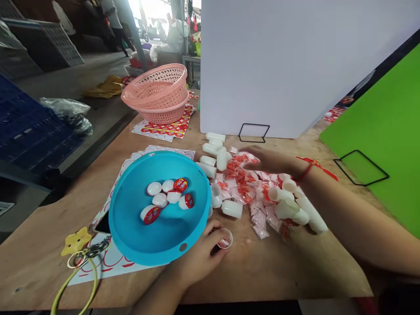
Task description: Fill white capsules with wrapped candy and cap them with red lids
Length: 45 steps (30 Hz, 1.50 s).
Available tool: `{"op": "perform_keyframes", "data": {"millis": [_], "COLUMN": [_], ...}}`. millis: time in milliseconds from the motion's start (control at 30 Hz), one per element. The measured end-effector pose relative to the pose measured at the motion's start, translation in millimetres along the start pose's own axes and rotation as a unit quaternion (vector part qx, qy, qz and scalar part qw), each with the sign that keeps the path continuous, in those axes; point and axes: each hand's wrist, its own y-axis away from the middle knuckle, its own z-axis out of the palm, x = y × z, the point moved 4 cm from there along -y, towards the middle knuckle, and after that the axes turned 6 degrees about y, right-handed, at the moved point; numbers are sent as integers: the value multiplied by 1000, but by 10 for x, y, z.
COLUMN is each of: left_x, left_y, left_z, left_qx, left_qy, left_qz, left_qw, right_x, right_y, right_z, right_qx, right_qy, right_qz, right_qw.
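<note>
My left hand (205, 251) is closed around a small white plastic cup (227, 239) at the table's front, a finger at its rim and something pale and reddish inside. My right hand (262, 160) reaches over a heap of small pink-white packets (260, 218) and red clear-wrapped pieces (241, 168), fingers stretched out and apart from the thumb; it is slightly blurred. Left of my left hand stands a blue basin (131, 232) holding several white cups, some with red printed lids (180, 184). More white cups (232, 209) lie around the heap, some stacked together (313, 214).
Two pink perforated baskets (157, 103) sit on red printed sheets at the back left. A white board (262, 65) and a green board (390, 144) stand on black wire holders. A yellow star keychain (77, 242) and a partly covered phone (103, 225) lie beside the basin.
</note>
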Motion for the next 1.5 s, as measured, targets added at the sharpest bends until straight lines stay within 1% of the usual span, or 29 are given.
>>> {"op": "perform_keyframes", "data": {"millis": [33,67,100,133,167,233,267,333,433,600,767,833,900,933,1000,1033,1067,1100,1133,1167,1233,1267,1300,1367,1433,1500], "left_x": [3,6,11,17,22,29,32,40,61,92,94,86,78,75,69,65,59,51,43,34,20,15,13,11,9,3], "left_y": [-6,-13,-18,-23,-26,-26,-25,-21,-21,-22,-18,-19,-21,-22,-24,-24,-23,-21,-18,-14,-6,-3,-1,-1,-6,-10], "left_z": [2,5,7,8,10,15,19,24,26,21,8,11,20,24,28,29,30,31,32,33,33,31,29,24,18,10], "left_qx": [-1,-3,-5,-5,-6,-8,-9,-9,-5,-1,-1,-4,-10,-13,-12,-10,-8,-6,-5,-3,1,4,5,7,4,-4], "left_qy": [1,1,0,-1,-1,0,0,-5,-21,-22,-9,-1,7,9,11,10,9,8,7,5,0,-3,-6,-13,-20,-27], "left_qz": [1,3,5,7,8,4,0,-4,-4,-3,-1,-4,-8,-10,-12,-13,-15,-17,-19,-21,-20,-18,-15,-10,-9,-16], "left_qw": [1000,1000,1000,1000,1000,1000,1000,1000,1000,1000,1000,1000,1000,1000,1000,1000,1000,1000,1000,1000,1000,1000,1000,1000,1000,999], "right_x": [89,173,244,287,298,260,229,179,136,100,99,59,-4,-32,-48,-24,25,103,194,275,428,490,542,614,651,669], "right_y": [281,566,835,1072,1263,1497,1547,1558,1499,1499,1578,1543,1397,1268,887,645,381,112,-147,-395,-831,-1009,-1156,-1358,-1448,-1456], "right_z": [-15,-14,13,73,160,381,490,665,795,798,773,714,591,513,356,290,244,214,188,168,172,190,217,277,328,359], "right_qx": [-28,-39,-40,-40,-36,-21,-2,49,114,162,207,221,241,248,243,229,204,178,166,162,145,135,120,92,68,52], "right_qy": [29,56,80,94,100,101,101,104,104,88,63,42,9,-10,-47,-61,-71,-81,-84,-86,-92,-95,-98,-104,-112,-125], "right_qz": [32,64,93,107,99,60,44,36,40,22,55,57,41,33,31,46,76,121,170,196,223,225,224,212,193,172], "right_qw": [999,996,992,989,989,993,994,993,987,983,975,973,970,968,968,970,973,973,968,963,959,960,962,967,972,976]}}
